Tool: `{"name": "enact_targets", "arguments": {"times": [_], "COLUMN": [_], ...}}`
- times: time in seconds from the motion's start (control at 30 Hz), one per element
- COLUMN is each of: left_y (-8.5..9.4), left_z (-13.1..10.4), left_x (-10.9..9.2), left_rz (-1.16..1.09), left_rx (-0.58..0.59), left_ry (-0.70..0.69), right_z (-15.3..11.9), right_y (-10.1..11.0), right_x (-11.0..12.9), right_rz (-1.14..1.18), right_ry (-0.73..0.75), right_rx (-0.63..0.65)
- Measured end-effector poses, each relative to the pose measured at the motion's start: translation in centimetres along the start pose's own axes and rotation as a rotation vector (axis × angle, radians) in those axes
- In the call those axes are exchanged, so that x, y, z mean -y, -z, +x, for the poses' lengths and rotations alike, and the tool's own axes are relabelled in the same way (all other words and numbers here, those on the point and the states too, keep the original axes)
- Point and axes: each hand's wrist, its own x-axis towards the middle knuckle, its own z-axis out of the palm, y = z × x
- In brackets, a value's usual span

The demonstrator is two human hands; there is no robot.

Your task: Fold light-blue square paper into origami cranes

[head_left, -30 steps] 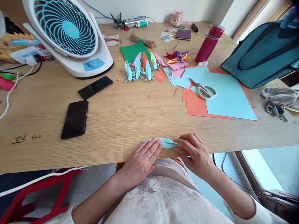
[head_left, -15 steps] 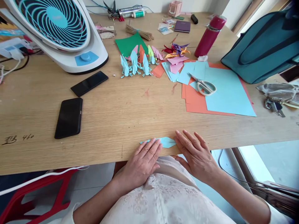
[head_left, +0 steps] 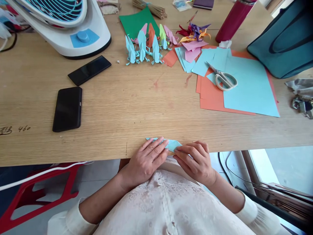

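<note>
A narrow folded piece of light-blue paper [head_left: 173, 144] lies at the table's front edge. My left hand [head_left: 149, 156] rests flat across its left and middle part, fingers stretched out and pressing it to the wood. At the paper's right end, my right hand [head_left: 195, 160] has its fingers bent and closed in a pinch on the corner. The thumb and fingertips partly hide that corner. Pointed tips of the paper stick out beyond my left fingers.
Folded paper figures [head_left: 142, 47] stand at the back by a green sheet [head_left: 132, 23]. Scissors [head_left: 223, 78] lie on blue and orange sheets [head_left: 251, 88] at right. Two black phones [head_left: 67, 109] lie at left near a fan [head_left: 85, 39]. A red bottle [head_left: 234, 21] and teal bag [head_left: 281, 42] stand back right.
My right hand went from lying flat with fingers spread to pinching the paper's right end. My left hand stays on the paper. The view has tilted downward.
</note>
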Motion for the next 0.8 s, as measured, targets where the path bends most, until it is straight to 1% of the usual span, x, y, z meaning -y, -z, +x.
{"name": "enact_targets", "arguments": {"times": [0.07, 0.2, 0.27, 0.4, 0.57, 0.67, 0.8], "left_y": [0.0, 0.2, 0.3, 0.3, 0.1, 0.1, 0.3], "left_z": [0.1, 0.0, -0.3, -0.7, -0.8, -0.7, -0.5], "left_x": [-0.1, -0.3, -0.5, -0.6, -0.6, -0.6, -0.6], "left_rz": [-0.020, -0.062, -0.060, -0.029, -0.027, -0.028, -0.032], "left_rx": [-0.029, -0.073, -0.072, -0.071, -0.071, -0.073, -0.071], "left_ry": [0.015, 0.042, 0.044, 0.031, 0.039, 0.045, 0.044], "right_z": [0.2, 0.2, 0.1, -0.2, 0.4, 0.9, 1.1], "right_y": [0.1, 0.4, 0.4, 0.2, 0.0, 0.2, 0.4], "right_x": [0.1, -0.1, -0.2, -0.5, -0.2, -0.1, -0.2], "right_rz": [0.042, 0.090, 0.072, 0.025, 0.005, 0.011, 0.005], "right_ry": [-0.026, -0.052, -0.024, 0.048, 0.033, 0.051, 0.087], "right_rx": [0.001, 0.064, 0.084, 0.077, 0.071, 0.054, 0.088]}}
